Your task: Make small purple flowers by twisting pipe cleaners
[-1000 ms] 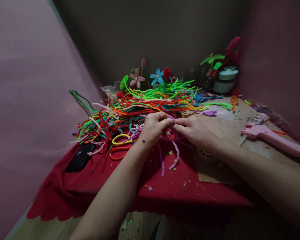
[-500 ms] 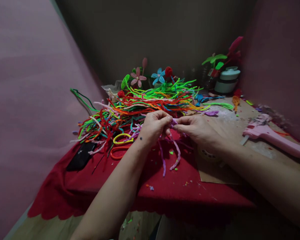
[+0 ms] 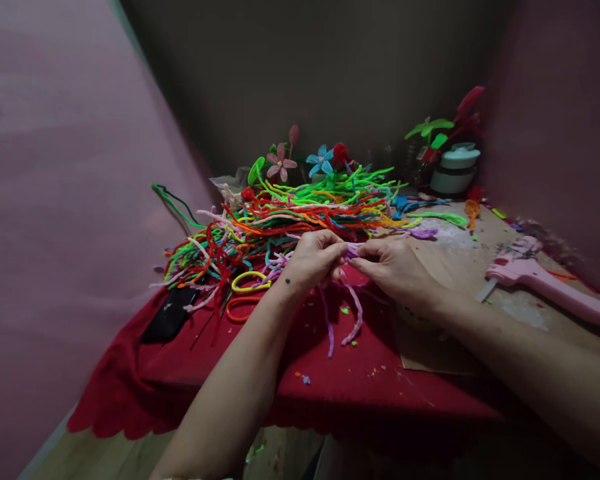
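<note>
The left hand (image 3: 313, 260) and right hand (image 3: 395, 267) meet at the middle of the table (image 3: 460, 257), pinching a pipe cleaner (image 3: 353, 313) whose ends hang down to the cloth (image 3: 330, 380) in front of them. Behind and left of the hands lies a heap of pipe cleaners (image 3: 290, 213), with craft flowers (image 3: 300, 160) standing behind it by the wall. To the right a glue gun (image 3: 545, 280) lies on the bare tabletop, and a lidded pot (image 3: 455, 170) stands in the far right corner.

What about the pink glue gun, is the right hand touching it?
Apart. The head view shows the right hand pinching a purple pipe cleaner, while the pink glue gun lies farther right, with bare table between them.
</note>
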Demonstrator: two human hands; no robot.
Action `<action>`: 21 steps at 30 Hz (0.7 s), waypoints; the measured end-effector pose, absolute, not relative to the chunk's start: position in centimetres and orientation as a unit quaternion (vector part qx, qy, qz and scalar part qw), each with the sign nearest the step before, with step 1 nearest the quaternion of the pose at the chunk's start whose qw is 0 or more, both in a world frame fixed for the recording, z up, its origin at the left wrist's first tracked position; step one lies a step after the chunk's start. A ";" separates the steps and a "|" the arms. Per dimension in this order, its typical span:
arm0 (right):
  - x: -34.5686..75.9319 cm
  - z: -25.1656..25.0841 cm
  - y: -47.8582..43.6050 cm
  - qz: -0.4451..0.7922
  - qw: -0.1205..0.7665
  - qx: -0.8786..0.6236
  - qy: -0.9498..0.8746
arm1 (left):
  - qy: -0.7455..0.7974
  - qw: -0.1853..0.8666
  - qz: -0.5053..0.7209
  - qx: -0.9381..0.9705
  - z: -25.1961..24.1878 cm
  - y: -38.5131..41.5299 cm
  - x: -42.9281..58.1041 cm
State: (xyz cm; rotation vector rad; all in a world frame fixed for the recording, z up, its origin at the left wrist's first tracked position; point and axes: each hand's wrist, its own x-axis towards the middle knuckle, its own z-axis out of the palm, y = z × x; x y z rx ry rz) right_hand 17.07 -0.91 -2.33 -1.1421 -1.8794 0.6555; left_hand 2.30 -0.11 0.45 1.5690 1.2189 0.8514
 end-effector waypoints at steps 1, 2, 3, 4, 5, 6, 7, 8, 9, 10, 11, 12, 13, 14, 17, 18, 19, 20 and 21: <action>17.1 -2.2 -0.9 0.296 0.396 -0.451 -0.743 | 0.492 0.477 0.360 0.633 0.4 -0.1 2.3; 17.2 -2.0 -0.9 0.328 0.380 -0.451 -0.738 | 0.486 0.481 0.374 0.626 0.3 -0.2 2.4; 17.2 -1.8 -0.9 0.354 0.367 -0.454 -0.731 | 0.479 0.488 0.387 0.618 0.1 -0.2 2.4; 17.2 -1.5 -1.0 0.370 0.358 -0.462 -0.722 | 0.470 0.500 0.399 0.609 0.0 -0.2 2.5; 17.2 -1.1 -1.0 0.380 0.355 -0.469 -0.714 | 0.459 0.517 0.410 0.595 -0.1 -0.2 2.5; 17.2 -0.7 -1.1 0.387 0.357 -0.474 -0.706 | 0.447 0.537 0.421 0.579 -0.2 -0.1 2.5; 17.2 -0.4 -1.3 0.395 0.359 -0.478 -0.698 | 0.434 0.558 0.430 0.562 -0.3 -0.1 2.6; 17.3 -0.1 -1.4 0.405 0.359 -0.480 -0.691 | 0.422 0.575 0.441 0.545 -0.4 0.0 2.6; 17.3 0.2 -1.5 0.414 0.358 -0.483 -0.684 | 0.413 0.587 0.453 0.529 -0.5 0.0 2.6; 17.4 0.3 -1.7 0.419 0.354 -0.486 -0.680 | 0.408 0.594 0.460 0.518 -0.5 0.0 2.7; 17.4 0.3 -1.8 0.418 0.351 -0.490 -0.680 | 0.405 0.600 0.461 0.513 -0.6 0.1 2.7; 17.5 0.2 -1.9 0.406 0.352 -0.492 -0.686 | 0.404 0.608 0.454 0.511 -0.7 0.1 2.7; 17.6 0.0 -2.0 0.384 0.352 -0.488 -0.700 | 0.404 0.619 0.438 0.511 -0.7 0.1 2.7; 17.7 -0.2 -2.1 0.355 0.360 -0.481 -0.716 | 0.404 0.630 0.419 0.514 -0.8 0.1 2.7; 17.8 -1.1 -2.1 0.288 0.381 -0.458 -0.750 | 0.400 0.639 0.381 0.534 -0.8 -0.1 2.9; 17.8 -1.3 -2.2 0.279 0.383 -0.457 -0.753 | 0.404 0.632 0.380 0.541 -0.8 -0.2 3.0; 17.8 -1.5 -2.2 0.280 0.384 -0.461 -0.750 | 0.412 0.623 0.379 0.547 -0.7 -0.3 3.1; 17.8 -1.5 -2.2 0.294 0.380 -0.465 -0.744 | 0.421 0.614 0.375 0.552 -0.6 -0.4 3.2; 17.9 -1.4 -2.3 0.320 0.374 -0.470 -0.733 | 0.430 0.604 0.370 0.559 -0.5 -0.5 3.3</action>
